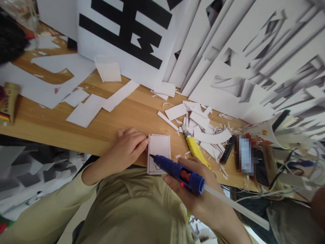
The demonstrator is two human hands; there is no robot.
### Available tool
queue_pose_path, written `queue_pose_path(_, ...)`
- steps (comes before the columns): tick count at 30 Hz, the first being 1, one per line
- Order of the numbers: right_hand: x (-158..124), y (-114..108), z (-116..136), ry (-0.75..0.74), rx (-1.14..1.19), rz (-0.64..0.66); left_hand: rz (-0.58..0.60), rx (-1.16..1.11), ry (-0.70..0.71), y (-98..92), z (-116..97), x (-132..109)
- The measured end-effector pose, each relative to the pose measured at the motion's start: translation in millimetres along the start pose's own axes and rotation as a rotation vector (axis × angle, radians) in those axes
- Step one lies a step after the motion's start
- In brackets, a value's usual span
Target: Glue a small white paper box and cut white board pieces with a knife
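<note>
My right hand grips a blue glue gun with a clear glue stick poking out behind it. The gun's tip touches the left edge of a small white card piece lying at the front edge of the wooden table. My left hand rests on the table just left of that piece, fingers curled, fingertips pressed against its left edge. A yellow utility knife lies right beside the card piece, partly behind my right hand.
White paper scraps and strips litter the table. Large cut-out white boards and a sheet printed with black shapes lean at the back. Cables and a black marker lie at right. A glue tube is at far left.
</note>
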State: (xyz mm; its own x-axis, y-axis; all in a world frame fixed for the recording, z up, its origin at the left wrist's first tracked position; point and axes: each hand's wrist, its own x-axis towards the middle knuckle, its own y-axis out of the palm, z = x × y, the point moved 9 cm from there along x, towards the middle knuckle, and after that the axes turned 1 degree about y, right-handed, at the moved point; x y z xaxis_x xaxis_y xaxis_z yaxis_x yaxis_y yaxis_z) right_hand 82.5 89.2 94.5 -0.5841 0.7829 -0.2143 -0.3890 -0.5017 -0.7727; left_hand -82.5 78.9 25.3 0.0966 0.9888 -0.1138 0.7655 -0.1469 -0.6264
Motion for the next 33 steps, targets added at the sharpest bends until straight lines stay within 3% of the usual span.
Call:
queue_pose_path(7,2.1,5.2,2.2,0.045,0.001,0.125,0.011,-0.001,-0.006,2.3,3.1,0.3)
queue_pose_path(25,-11.2,3.6,10.4,-0.004,-0.134,0.154,0.004,0.012,-0.022,0.8,2.5,-1.4)
queue_pose_path(33,-25.0,11.5,7.1,-0.108,-0.194,0.066,0.005,0.013,-0.043,2.6,3.4,1.4)
